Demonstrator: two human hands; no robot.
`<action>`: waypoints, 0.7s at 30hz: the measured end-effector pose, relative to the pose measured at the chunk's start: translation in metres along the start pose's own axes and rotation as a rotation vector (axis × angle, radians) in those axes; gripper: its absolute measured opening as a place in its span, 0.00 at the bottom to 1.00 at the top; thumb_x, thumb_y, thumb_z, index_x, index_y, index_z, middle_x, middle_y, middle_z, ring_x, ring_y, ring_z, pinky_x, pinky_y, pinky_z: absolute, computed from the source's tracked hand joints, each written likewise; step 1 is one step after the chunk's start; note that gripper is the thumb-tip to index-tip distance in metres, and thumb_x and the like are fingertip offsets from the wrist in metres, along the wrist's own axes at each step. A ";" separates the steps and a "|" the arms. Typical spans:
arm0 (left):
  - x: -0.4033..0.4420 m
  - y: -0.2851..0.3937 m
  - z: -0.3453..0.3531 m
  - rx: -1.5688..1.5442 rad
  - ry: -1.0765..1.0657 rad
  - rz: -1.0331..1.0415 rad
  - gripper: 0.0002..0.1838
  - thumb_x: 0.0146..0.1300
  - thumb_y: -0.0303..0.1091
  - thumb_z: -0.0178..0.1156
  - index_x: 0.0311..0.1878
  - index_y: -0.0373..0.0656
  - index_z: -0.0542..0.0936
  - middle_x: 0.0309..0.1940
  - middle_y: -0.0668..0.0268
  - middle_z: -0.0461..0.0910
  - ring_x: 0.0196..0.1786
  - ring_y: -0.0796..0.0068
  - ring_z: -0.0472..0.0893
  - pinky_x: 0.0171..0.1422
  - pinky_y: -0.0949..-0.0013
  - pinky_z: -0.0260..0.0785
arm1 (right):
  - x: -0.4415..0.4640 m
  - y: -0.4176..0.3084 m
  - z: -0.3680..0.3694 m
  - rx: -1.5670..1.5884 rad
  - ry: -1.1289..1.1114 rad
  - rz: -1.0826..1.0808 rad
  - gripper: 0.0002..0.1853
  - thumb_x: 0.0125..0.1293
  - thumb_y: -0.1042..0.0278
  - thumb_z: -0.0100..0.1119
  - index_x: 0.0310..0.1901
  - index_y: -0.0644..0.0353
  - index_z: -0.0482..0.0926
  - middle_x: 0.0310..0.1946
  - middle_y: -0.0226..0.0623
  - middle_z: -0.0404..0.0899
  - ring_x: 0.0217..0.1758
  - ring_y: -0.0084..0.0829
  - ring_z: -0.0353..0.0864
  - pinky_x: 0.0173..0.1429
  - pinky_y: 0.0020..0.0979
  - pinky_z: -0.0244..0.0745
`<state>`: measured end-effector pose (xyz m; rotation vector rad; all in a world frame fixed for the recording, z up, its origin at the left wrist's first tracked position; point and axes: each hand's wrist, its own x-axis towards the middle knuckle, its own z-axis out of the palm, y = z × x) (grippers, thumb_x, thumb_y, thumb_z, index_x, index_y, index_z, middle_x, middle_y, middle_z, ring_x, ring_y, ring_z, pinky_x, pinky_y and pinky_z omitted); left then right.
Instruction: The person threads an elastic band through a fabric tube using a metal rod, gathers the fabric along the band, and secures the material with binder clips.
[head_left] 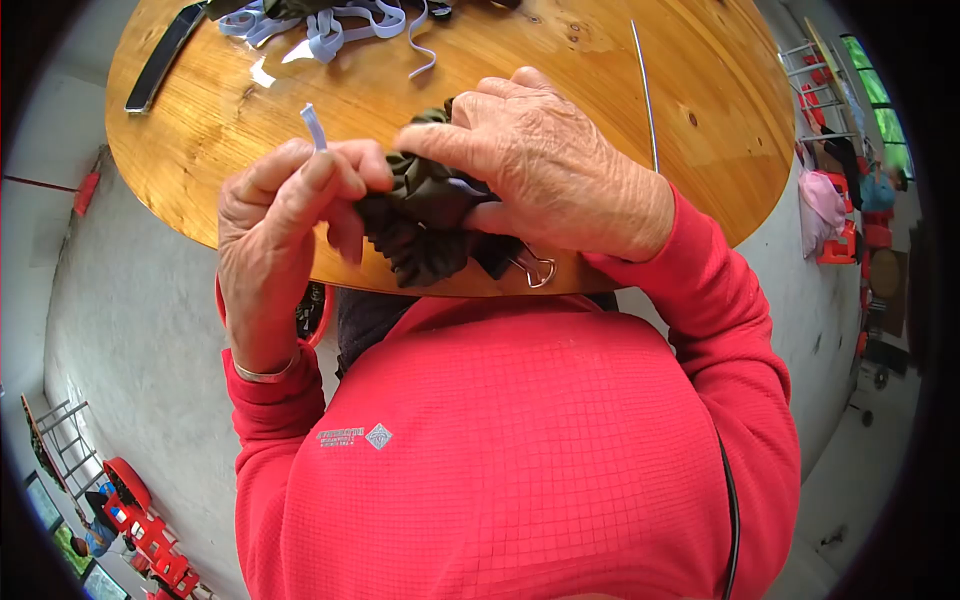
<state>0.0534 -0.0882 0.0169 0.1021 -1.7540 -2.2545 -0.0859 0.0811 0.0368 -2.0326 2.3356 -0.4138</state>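
My left hand point(290, 205) is closed in a pinch on a white elastic band point(314, 127), whose short end sticks up above the fingertips. Bunched dark olive fabric point(425, 205) lies between my two hands near the table's front edge. My right hand point(555, 170) grips this gathered cloth, its thumb and fingers around the far and right sides. A bit of pale elastic shows within the folds. Just below my right hand, a binder clip point(535, 268) with wire handles sits at the table edge, partly covered by the cloth.
The round wooden table point(730, 130) carries a thin metal rod point(643, 90) on the right and a black strip point(165, 60) at far left. White elastic bands point(340, 35) lie tangled with dark cloth at the back. Red stools point(150, 540) and a person point(95, 540) appear at lower left.
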 end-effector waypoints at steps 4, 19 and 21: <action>0.004 -0.015 0.010 0.242 0.244 0.117 0.09 0.63 0.30 0.58 0.40 0.33 0.81 0.31 0.67 0.80 0.32 0.84 0.75 0.38 0.80 0.67 | 0.004 0.010 0.015 0.067 0.208 -0.169 0.23 0.42 0.68 0.66 0.44 0.55 0.72 0.33 0.36 0.75 0.41 0.39 0.75 0.47 0.38 0.64; 0.011 -0.033 0.046 0.931 0.341 0.316 0.11 0.67 0.31 0.53 0.28 0.39 0.71 0.18 0.70 0.68 0.24 0.85 0.64 0.26 0.74 0.61 | 0.007 0.009 0.019 0.158 0.180 0.017 0.17 0.43 0.59 0.67 0.33 0.54 0.74 0.24 0.33 0.77 0.34 0.37 0.79 0.40 0.40 0.64; 0.013 -0.036 0.040 0.756 0.210 0.365 0.12 0.67 0.31 0.53 0.26 0.40 0.69 0.17 0.69 0.65 0.22 0.80 0.62 0.24 0.73 0.60 | 0.004 0.014 0.021 0.166 0.167 -0.032 0.18 0.42 0.56 0.68 0.35 0.52 0.74 0.25 0.32 0.79 0.34 0.37 0.79 0.41 0.39 0.64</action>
